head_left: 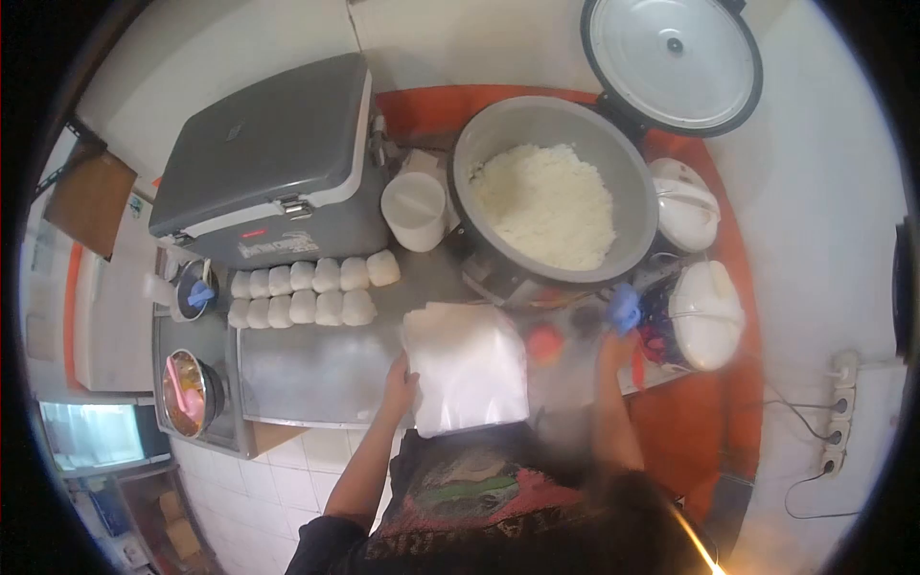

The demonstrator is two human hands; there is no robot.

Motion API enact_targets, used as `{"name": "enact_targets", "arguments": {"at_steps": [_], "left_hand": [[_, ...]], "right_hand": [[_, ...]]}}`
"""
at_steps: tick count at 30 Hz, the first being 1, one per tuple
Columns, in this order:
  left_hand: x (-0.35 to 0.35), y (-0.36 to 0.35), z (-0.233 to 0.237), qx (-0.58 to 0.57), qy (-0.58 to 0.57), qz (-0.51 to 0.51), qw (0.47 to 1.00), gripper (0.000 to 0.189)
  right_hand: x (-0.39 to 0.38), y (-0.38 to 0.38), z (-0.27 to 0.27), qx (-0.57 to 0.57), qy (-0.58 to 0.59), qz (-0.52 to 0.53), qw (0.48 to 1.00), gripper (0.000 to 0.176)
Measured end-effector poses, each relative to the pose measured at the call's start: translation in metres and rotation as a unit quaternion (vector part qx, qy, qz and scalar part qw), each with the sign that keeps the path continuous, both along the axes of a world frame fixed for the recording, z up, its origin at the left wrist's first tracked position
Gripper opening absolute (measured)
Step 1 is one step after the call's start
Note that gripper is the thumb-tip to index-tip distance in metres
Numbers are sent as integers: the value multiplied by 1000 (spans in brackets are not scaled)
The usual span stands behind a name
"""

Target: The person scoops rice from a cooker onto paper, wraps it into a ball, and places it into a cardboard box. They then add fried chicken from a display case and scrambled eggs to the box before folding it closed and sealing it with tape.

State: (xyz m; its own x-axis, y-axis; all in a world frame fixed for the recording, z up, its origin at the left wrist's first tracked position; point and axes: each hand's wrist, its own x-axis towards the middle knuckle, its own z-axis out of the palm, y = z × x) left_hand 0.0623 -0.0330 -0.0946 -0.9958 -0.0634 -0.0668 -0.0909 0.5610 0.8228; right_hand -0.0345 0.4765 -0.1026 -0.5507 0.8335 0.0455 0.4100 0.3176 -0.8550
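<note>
My left hand (402, 385) grips the left edge of a stack of white paper sheets (467, 369) at the counter's front edge. On the right, my right hand (615, 343) is at a blue object (624, 309), perhaps a scoop; motion and size blur its fingers. A round red item (544, 343) lies between the paper and that hand. Behind them stands a large open rice cooker (460, 206) with white rice (546, 206) inside. Two rows of white wrapped bundles (303, 307) sit on the metal counter (302, 369) to the left.
A grey cooler box (268, 144) stands at the back left, beside a white round container (414, 211). Two white-lidded appliances (707, 314) are at the right. A bowl of food with a pink spoon (188, 393) sits at the far left. Power sockets (840, 407) are on the right wall.
</note>
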Motion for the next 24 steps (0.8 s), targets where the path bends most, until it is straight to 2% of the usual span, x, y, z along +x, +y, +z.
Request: {"name": "enact_targets", "arguments": {"at_steps": [2,4,6,7,9,10,11,12,14,15,17,18,20,23,24], "left_hand": [[4,9,17,-33,-19,2,999,60],[5,16,41,-113,-9,3,994,61],[-11,24,64,-189,65,62,978,61],[-21,30,79,-225,101,91,965,61],[-56,48,143,-52,67,119,989,63],[-77,58,169,36,48,132,989,64],[-96,65,181,24,103,116,988,63],[-114,72,193,11,157,100,982,62],[-145,97,248,57,255,57,964,61],[-160,107,261,30,291,39,955,60],[-185,124,279,-25,366,1,930,59],[-190,135,284,31,358,10,933,57],[-198,143,279,1,348,54,936,57],[-202,145,275,-21,350,77,933,54],[-201,144,274,-24,348,75,934,53]], "right_hand": [[5,-36,90,-134,161,-83,974,44],[1,-65,189,-188,260,-62,945,40],[-10,-78,268,-178,271,17,946,38],[-17,-78,295,-163,229,45,959,39],[-48,-85,342,-13,219,218,951,44],[-68,-91,363,-3,166,285,944,45],[-91,-97,378,7,111,351,930,47],[-124,-100,373,121,105,392,906,43],[-186,-112,356,288,-17,420,860,35],[-210,-118,349,338,-132,407,838,32],[-259,-118,307,369,-188,368,832,29],[-276,-118,279,375,-177,372,830,27],[-304,-121,239,389,-156,384,823,24],[-303,-149,250,415,-237,497,724,23],[-295,-153,247,384,-264,531,708,23]]}}
